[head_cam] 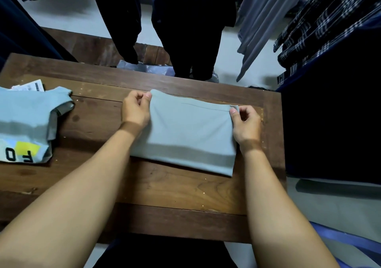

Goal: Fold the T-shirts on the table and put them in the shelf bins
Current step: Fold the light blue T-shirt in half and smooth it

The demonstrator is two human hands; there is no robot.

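A light blue T-shirt (187,135), folded into a rectangle, lies on the wooden table (165,187) in front of me. My left hand (135,109) pinches its far left corner between thumb and fingers. My right hand (245,121) pinches its far right corner the same way. A second light blue T-shirt (26,121) with a yellow patch and black letters lies spread at the table's left edge. No shelf bins are in view.
Paper tags (31,86) lie behind the left shirt. Dark garments (185,26) hang beyond the table's far edge, and plaid and grey clothes (305,26) hang at the right. A dark mass (329,123) stands close to the table's right side.
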